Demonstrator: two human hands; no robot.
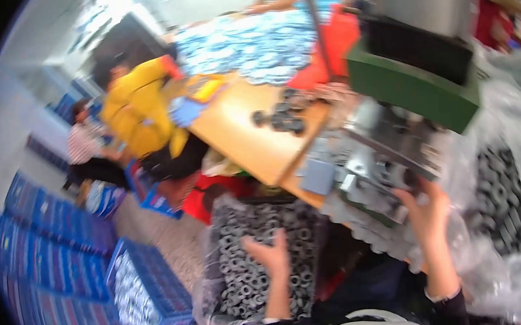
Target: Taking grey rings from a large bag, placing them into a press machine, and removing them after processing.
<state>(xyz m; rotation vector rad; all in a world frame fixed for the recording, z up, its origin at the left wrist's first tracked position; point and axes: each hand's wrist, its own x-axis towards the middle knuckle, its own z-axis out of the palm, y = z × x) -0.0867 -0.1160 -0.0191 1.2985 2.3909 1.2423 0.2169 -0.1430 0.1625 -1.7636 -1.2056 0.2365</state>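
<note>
My left hand (270, 259) hovers with fingers spread over the bag of dark metal rings (256, 262), down at 6 o'clock below the desk (241, 132) edge. My right hand (428, 213) reaches up toward 1 o'clock, fingers curled against the grey metal fixture (370, 169). Another ring bag (502, 199) crowds 3 o'clock; bare floor (173, 243) opens toward 9
</note>
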